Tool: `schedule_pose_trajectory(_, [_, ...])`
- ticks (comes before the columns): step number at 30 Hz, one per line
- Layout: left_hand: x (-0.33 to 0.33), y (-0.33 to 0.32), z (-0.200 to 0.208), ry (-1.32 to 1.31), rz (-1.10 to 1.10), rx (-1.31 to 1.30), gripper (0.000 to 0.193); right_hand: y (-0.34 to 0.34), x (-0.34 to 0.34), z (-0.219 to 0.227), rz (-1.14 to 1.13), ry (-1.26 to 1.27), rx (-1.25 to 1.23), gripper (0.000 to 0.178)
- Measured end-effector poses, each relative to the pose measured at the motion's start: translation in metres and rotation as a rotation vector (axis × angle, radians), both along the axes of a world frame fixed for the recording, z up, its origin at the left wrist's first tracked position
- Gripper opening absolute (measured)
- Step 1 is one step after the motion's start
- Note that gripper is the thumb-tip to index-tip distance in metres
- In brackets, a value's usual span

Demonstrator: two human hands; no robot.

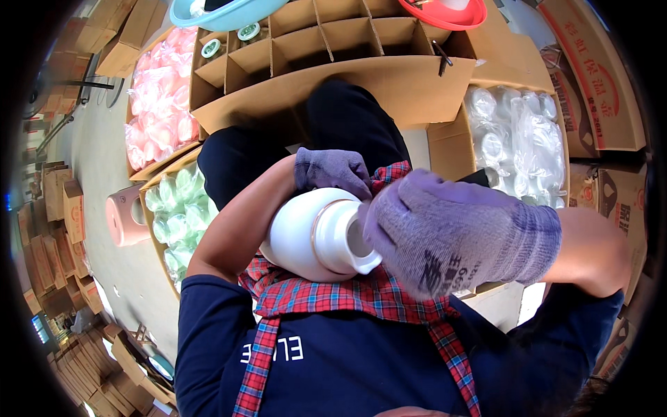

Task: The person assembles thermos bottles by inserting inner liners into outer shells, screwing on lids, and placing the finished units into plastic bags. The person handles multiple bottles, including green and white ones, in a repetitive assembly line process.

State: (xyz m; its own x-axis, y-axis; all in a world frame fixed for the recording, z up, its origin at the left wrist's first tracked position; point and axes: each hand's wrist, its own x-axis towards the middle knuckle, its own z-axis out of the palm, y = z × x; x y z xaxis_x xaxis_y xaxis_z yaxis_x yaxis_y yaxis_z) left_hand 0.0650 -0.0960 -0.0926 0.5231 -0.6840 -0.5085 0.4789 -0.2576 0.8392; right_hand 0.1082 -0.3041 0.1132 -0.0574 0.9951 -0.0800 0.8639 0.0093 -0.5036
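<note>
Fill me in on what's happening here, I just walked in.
A seated person has a white jug tilted in their lap, its mouth turned toward their right. The left forearm curves around it, with the gloved left hand at its far side. The gloved right hand is at the mouth; its fingertips are hidden. In front stands a divided carton. Pink bagged pieces and green bagged pieces sit to the left, clear bagged pieces to the right.

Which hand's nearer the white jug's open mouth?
Right. The right hand is at the open mouth, overlapping its rim in view; the left hand is farther off, by the far side of the white jug.
</note>
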Motion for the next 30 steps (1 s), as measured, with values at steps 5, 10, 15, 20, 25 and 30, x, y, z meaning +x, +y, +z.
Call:
schedule_pose_trajectory(5, [0.003, 0.005, 0.042, -0.04, 0.002, 0.174, 0.021, -0.027, 0.004, 0.006, 0.083, -0.397, -0.02, 0.031])
schedule_pose_trajectory(10, [-0.015, 0.058, 0.106, -0.945, 0.325, 0.27, 0.014, -0.061, 0.015, -0.001, -0.294, -0.014, 0.081, 0.031])
schedule_pose_trajectory(15, [-0.067, 0.038, 0.126, -1.52, 0.765, 0.65, 0.027, -0.077, -0.001, -0.04, -0.495, 0.439, 0.026, 0.02])
schedule_pose_trajectory(20, [-0.107, 0.01, 0.065, -1.588, 0.996, 0.72, 0.025, -0.076, -0.031, -0.095, -0.565, 0.75, -0.067, 0.025])
schedule_pose_trajectory(25, [-0.119, -0.006, 0.047, -1.588, 0.953, 0.745, 0.025, -0.08, -0.036, -0.1, -0.62, 0.981, -0.198, 0.032])
schedule_pose_trajectory(30, [-0.116, -0.01, 0.052, -1.658, 0.864, 0.821, 0.028, -0.076, -0.041, -0.121, -0.505, 0.92, -0.022, 0.017])
